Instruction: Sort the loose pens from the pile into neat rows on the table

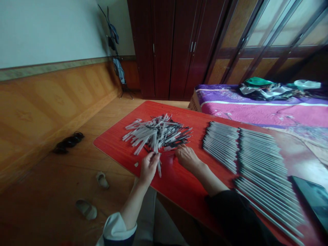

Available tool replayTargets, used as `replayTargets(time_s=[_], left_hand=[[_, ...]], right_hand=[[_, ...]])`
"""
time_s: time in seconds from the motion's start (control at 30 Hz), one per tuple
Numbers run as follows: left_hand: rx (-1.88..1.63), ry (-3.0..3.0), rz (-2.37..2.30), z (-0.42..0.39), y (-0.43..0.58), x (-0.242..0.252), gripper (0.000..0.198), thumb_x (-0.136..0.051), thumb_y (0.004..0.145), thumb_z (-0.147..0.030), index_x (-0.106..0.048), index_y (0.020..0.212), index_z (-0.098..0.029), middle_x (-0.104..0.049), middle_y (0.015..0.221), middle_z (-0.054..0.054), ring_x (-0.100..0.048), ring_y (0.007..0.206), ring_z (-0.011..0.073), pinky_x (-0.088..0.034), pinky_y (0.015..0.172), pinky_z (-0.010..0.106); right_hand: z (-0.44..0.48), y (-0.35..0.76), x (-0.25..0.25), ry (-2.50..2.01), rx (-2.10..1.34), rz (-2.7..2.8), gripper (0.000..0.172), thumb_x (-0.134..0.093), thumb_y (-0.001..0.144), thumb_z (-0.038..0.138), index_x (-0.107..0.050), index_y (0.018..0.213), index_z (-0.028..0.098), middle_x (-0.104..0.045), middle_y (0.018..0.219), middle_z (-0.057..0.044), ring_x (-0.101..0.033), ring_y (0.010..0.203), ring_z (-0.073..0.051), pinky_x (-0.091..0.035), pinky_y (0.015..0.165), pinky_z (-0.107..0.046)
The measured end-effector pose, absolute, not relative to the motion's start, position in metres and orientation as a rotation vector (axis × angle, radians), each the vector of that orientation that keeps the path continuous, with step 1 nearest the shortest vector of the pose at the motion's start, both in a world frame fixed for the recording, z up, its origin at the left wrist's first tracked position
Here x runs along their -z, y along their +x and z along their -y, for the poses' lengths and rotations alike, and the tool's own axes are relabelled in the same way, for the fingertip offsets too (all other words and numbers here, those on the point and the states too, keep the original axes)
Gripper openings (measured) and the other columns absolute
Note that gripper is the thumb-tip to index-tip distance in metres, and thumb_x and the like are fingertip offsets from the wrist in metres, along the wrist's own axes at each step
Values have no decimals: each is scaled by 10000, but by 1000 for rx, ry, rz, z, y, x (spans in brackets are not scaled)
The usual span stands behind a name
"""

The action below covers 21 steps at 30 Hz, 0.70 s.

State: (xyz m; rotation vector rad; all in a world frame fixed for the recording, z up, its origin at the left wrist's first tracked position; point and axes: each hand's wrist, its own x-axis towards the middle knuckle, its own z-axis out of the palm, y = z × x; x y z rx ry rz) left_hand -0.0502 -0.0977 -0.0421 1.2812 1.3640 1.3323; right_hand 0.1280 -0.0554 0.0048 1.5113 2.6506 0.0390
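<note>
Biggest worry from my end: the loose pile [157, 135] sits near the table [179, 191] edge, so I reckon one careless nudge could roll bits onto the floor [77, 167]. My left hand [149, 167] has its fingers closed around one white tube [159, 169], just below the pile. My right hand [187, 158] is curled against the black refills [180, 140], can't tell if it's pinching one. The tube looks thin, pale and slippery.

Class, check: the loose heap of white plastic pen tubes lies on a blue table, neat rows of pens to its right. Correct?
No. In the head view the table is red, not blue; the heap of white plastic pen tubes lies on it, rows of pens to its right.
</note>
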Motion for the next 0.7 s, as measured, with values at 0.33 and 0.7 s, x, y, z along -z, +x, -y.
replayTargets(time_s=[0.33,0.7], left_hand=[[-1141,1446,-1310,102,-52,31,338,-507,824,-436,-574,725,-120,-407,546,-47,-380,511,77,-287,468,182],[-1103,1228,-1186,104,-54,34,385,-545,805,-440,-558,1025,-124,-535,560,-34,-470,446,79,-382,440,178]], right_hand=[[43,105,8,1604,115,-2933,187,-438,786,148,-622,808,120,-649,784,-123,-598,722,-202,-398,610,-268],[19,116,28,1796,3278,-1964,503,-668,596,225,-549,1077,141,-623,651,21,-576,532,-118,-434,485,-224]])
